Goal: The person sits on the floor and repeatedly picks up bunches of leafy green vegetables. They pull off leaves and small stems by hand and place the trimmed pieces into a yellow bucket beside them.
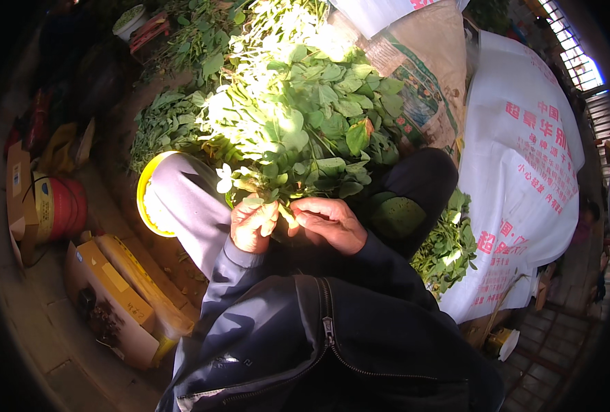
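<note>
My left hand (253, 224) is closed around part of a leafy green bean plant, just in front of my lap. My right hand (333, 221) faces it, with thumb and forefinger pinching a pale green pod (287, 216) between the two hands. Past my fingers spreads a large heap of leafy bean plants (331, 118), with pods among the stems. Sunlight bleaches its middle, so detail there is lost. Beside my left knee stands a yellow-rimmed bucket (142, 193) with pale contents, partly hidden by the knee.
White printed sheeting (526, 180) covers a bulky pile at right, beside a woven sack (434, 62). More leafy stems (449, 247) lie by my right knee. A cardboard box (114, 304) and a red-and-yellow container (63, 208) sit at left. A white bucket (130, 21) stands far left.
</note>
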